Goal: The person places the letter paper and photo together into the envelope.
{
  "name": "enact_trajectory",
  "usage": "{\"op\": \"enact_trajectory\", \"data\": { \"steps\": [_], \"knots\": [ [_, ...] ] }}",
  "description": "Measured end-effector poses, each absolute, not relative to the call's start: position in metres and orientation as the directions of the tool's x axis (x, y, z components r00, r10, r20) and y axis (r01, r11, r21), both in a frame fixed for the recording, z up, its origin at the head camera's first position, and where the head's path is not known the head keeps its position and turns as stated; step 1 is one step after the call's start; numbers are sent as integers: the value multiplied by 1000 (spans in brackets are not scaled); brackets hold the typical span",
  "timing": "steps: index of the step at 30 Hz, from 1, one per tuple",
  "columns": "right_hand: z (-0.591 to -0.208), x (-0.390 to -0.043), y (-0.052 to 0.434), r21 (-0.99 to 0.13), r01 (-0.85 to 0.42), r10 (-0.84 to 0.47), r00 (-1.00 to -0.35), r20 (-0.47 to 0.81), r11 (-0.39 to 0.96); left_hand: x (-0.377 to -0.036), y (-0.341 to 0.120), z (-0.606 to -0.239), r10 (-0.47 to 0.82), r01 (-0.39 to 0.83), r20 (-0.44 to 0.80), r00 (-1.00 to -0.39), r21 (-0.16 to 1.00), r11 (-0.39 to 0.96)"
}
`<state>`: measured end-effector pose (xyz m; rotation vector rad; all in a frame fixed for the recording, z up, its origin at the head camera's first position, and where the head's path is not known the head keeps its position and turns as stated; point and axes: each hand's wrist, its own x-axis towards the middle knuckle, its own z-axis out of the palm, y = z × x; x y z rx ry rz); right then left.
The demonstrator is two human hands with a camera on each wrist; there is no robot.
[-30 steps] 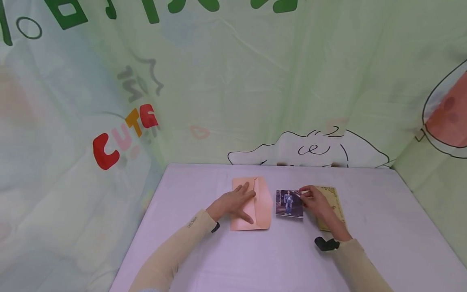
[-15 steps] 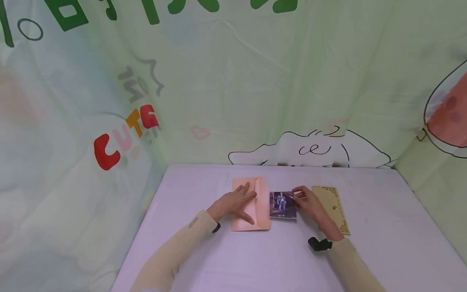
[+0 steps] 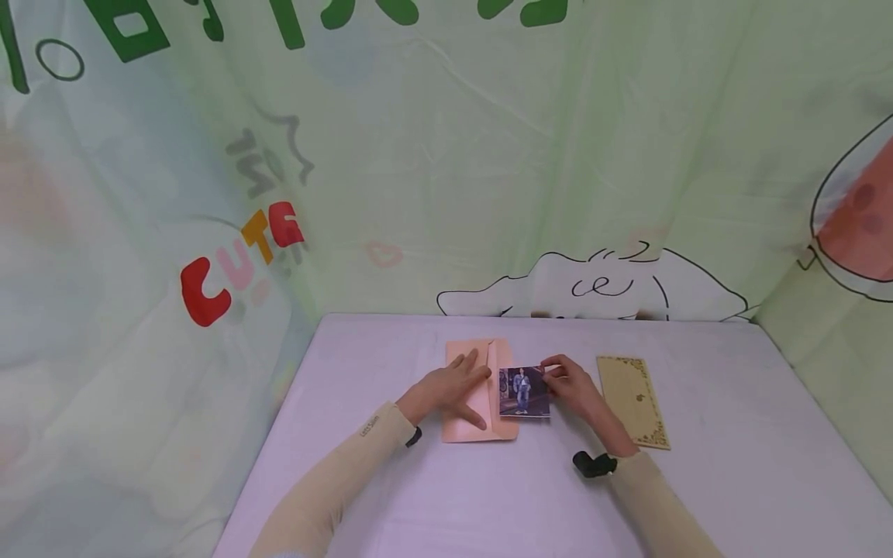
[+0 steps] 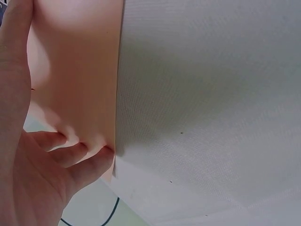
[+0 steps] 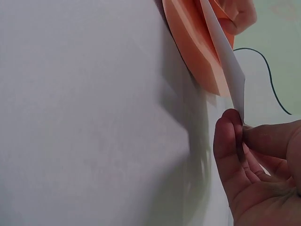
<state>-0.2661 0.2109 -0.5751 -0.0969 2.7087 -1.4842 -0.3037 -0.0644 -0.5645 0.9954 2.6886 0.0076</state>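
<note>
A pink envelope (image 3: 456,428) lies on the table with its flap on the right side. My left hand (image 3: 448,390) rests on it with fingers spread; in the left wrist view its fingertips touch the envelope (image 4: 80,56). My right hand (image 3: 570,387) pinches the right edge of a photo (image 3: 525,394) that shows a standing person in blue. The photo's left part lies over the envelope's flap. From the right wrist view, the photo's white back (image 5: 228,61) is tilted above the orange-looking flap (image 5: 193,52), held between thumb and fingers.
A tan card (image 3: 636,403) with an ornate dark border lies right of my right hand. The table (image 3: 391,496) has a pale lilac cover. A printed curtain (image 3: 446,155) hangs behind it and along the sides.
My right hand has carried the photo leftward, from beside the envelope to over its flap. The tan card is now less covered by the right arm. My left hand has stayed put.
</note>
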Motion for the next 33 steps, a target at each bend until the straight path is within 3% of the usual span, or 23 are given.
{"op": "enact_trajectory", "data": {
  "steps": [33],
  "knots": [
    [-584, -281, 169, -850, 8, -59, -997, -46, 526, -304, -63, -563, 626, 624, -267, -733, 102, 775]
  ]
}}
